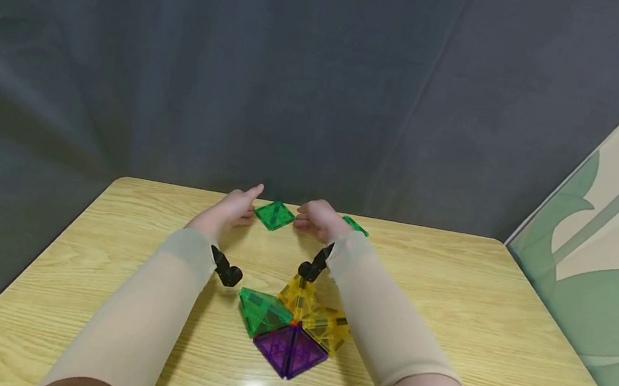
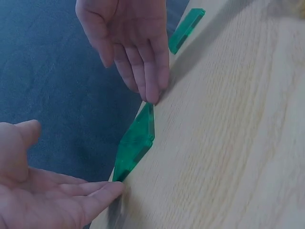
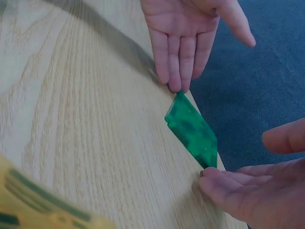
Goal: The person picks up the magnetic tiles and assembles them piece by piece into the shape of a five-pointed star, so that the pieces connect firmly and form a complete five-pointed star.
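Observation:
A flat green diamond of translucent tile [image 1: 275,215] lies at the table's far edge, with a seam across its middle. My left hand [image 1: 233,208] is at its left corner, fingers straight and thumb raised; in the left wrist view the fingertips [image 2: 114,187] meet that corner. At the opposite corner is my right hand [image 1: 322,218], its extended fingertips [image 3: 209,175] right at the tip in the right wrist view. The diamond lies between the two hands, neither of them curled round it. Behind my right wrist, another green tile [image 1: 356,225] is partly hidden.
Nearer me, between my forearms, stands a joined cluster of translucent tiles: a raised green piece [image 1: 261,312], yellow pieces [image 1: 324,325] and two purple triangles [image 1: 290,349]. My right forearm covers part of it. A dark curtain [image 1: 297,91] hangs just behind the wooden table [image 1: 435,294].

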Action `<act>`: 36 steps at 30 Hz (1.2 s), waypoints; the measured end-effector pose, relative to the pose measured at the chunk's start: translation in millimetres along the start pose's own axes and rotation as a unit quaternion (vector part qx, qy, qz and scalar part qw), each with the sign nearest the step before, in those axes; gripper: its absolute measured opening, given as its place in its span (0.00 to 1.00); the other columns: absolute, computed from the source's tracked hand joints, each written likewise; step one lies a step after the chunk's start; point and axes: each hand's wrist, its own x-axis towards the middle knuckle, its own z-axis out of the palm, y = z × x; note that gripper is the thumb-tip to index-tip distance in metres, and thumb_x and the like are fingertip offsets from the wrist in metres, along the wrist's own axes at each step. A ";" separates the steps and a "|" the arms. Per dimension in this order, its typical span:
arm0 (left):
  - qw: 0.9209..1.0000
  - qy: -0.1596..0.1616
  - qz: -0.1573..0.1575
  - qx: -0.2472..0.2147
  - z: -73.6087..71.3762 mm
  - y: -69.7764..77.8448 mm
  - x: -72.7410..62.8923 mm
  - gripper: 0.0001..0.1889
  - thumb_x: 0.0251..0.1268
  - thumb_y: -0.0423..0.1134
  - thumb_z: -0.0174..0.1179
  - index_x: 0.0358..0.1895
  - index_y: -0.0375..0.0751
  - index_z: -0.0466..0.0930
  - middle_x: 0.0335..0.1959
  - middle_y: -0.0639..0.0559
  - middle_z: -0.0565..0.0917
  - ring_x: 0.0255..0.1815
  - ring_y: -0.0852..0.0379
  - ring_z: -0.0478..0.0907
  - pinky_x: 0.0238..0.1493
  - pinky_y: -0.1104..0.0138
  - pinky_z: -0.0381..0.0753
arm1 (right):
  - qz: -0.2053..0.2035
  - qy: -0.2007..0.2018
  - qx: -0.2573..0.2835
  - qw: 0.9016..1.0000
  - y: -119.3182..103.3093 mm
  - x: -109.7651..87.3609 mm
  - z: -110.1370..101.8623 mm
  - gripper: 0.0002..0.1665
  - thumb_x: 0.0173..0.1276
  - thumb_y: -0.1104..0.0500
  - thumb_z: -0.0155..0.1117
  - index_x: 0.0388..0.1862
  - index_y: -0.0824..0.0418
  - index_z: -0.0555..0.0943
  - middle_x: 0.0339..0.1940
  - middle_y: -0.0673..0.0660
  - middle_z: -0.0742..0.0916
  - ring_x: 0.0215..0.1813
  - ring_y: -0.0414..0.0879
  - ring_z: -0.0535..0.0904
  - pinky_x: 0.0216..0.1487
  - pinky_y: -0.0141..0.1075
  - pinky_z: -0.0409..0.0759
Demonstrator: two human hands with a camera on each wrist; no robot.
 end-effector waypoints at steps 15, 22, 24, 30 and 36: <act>0.983 0.083 -0.025 0.162 8.7 -10.8 -2.2 0.17 0.69 0.29 0.56 0.57 0.23 0.74 0.30 0.44 0.76 0.19 0.57 0.74 0.27 0.67 0.82 | 0.054 0.026 -0.072 0.996 10.5 -1.6 9.2 0.21 0.72 0.73 0.52 0.63 0.76 0.71 0.43 0.64 0.78 0.28 0.49 0.82 0.53 0.43 0.82; 0.982 0.064 -0.019 0.177 12.2 -10.3 -8.7 0.08 0.68 0.31 0.56 0.40 0.28 0.80 0.19 0.49 0.76 0.17 0.58 0.72 0.22 0.69 0.73 | 0.055 0.043 -0.083 0.994 13.4 0.4 5.8 0.18 0.72 0.74 0.54 0.59 0.73 0.77 0.56 0.66 0.78 0.29 0.47 0.82 0.45 0.38 0.85; 0.981 0.053 -0.016 0.184 13.0 -11.1 -8.7 0.07 0.68 0.32 0.55 0.34 0.31 0.78 0.17 0.50 0.75 0.16 0.58 0.71 0.20 0.69 0.71 | 0.051 0.044 -0.078 0.995 13.1 0.3 5.4 0.17 0.71 0.74 0.55 0.58 0.72 0.78 0.55 0.66 0.78 0.30 0.48 0.82 0.44 0.38 0.85; 0.981 0.024 -0.011 0.191 11.7 -17.3 -7.3 0.06 0.70 0.34 0.56 0.38 0.33 0.78 0.19 0.52 0.73 0.17 0.59 0.68 0.23 0.67 0.69 | 0.044 0.042 -0.066 0.996 10.7 -3.8 6.5 0.16 0.72 0.72 0.55 0.56 0.70 0.80 0.51 0.63 0.78 0.36 0.49 0.81 0.50 0.39 0.83; 0.991 -0.034 -0.009 0.125 9.3 -14.1 -16.2 0.21 0.74 0.35 0.53 0.66 0.32 0.70 0.44 0.40 0.83 0.33 0.55 0.81 0.38 0.65 0.80 | 0.014 0.033 -0.024 0.999 3.5 -16.4 8.1 0.17 0.73 0.73 0.54 0.58 0.70 0.79 0.49 0.61 0.80 0.34 0.47 0.81 0.59 0.43 0.78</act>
